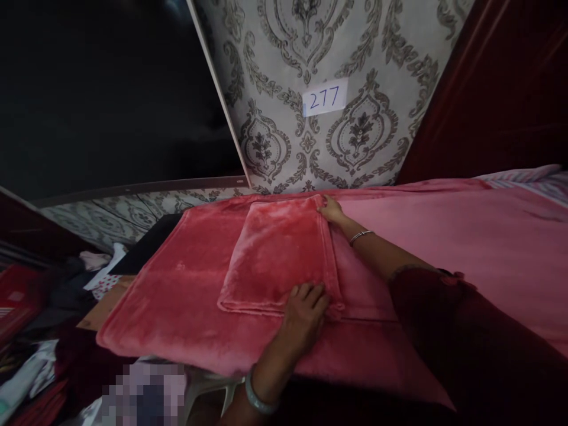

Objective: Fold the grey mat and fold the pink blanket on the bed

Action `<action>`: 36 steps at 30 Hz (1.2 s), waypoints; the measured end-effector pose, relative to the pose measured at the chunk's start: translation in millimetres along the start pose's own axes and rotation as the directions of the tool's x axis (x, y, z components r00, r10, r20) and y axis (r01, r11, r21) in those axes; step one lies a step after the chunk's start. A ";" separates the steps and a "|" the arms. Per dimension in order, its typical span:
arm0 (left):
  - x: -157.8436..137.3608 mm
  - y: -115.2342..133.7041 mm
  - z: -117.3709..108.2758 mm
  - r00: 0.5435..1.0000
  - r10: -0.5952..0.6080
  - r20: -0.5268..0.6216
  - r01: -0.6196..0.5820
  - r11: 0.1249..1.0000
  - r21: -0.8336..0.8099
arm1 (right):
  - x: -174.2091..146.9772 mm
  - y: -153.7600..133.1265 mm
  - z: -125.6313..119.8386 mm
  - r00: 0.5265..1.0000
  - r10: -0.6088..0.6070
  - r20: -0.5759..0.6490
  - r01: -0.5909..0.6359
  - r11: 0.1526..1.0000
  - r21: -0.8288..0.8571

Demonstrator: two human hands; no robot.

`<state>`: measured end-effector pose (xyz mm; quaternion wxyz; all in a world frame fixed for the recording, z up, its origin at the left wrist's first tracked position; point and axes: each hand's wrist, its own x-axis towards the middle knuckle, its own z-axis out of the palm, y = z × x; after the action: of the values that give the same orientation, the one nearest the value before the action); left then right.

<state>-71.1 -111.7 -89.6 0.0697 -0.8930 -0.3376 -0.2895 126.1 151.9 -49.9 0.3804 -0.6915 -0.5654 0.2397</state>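
Observation:
A folded coral-pink plush blanket (277,257) lies as a layered rectangle on a larger pink blanket (173,296) spread below it. My left hand (305,310), with a pale bangle at the wrist, rests on the folded blanket's near edge close to its right corner, fingers laid over the fabric. At the far right corner, my right hand (331,210) pinches the folded blanket's edge; a silver bracelet circles that wrist. The fingertips of the right hand are partly hidden.
A large dark screen (115,94) stands at the back left, against patterned wallpaper with a paper marked 277 (326,97). A dark red panel (492,100) rises at right. Piled clothes (57,355) and a cardboard piece (104,305) are at left. Striped cloth (541,183) lies far right.

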 end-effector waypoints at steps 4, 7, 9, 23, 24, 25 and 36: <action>0.4 0.6 -1.3 1.000 -0.001 -0.012 0.002 1.000 0.021 | -24.0 2.2 -4.9 0.997 -0.029 0.071 0.031 0.999 -0.020; 2.1 3.0 -1.3 1.000 0.010 0.010 -0.011 0.999 0.040 | -44.8 7.4 -7.4 0.989 -0.097 0.107 0.101 0.994 -0.029; 3.2 6.3 -2.5 0.999 0.031 0.037 -0.032 0.998 0.047 | -55.3 10.8 -9.4 0.985 -0.131 0.110 0.137 0.990 -0.045; -26.5 -42.7 -82.6 0.891 -0.454 0.015 0.426 0.846 0.320 | -180.8 14.9 0.1 0.708 -0.558 0.433 0.705 0.592 -0.390; -36.4 -47.0 -82.8 0.853 -0.519 0.064 0.469 0.813 0.344 | -188.7 21.8 1.8 0.701 -0.545 0.459 0.711 0.579 -0.399; -46.3 -49.8 -82.0 0.821 -0.561 0.107 0.497 0.793 0.351 | -193.8 27.7 2.7 0.702 -0.536 0.469 0.711 0.573 -0.408; -15.9 -116.0 -93.7 0.855 -0.475 0.208 0.494 0.869 -0.044 | -215.9 -19.0 -4.1 0.530 -0.615 0.584 0.817 0.556 -0.156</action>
<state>-199.4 -62.3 -29.7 -0.0808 -0.8049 -0.5425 -0.2267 64.7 -56.0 -53.6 0.1431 -0.3714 -0.9130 0.0893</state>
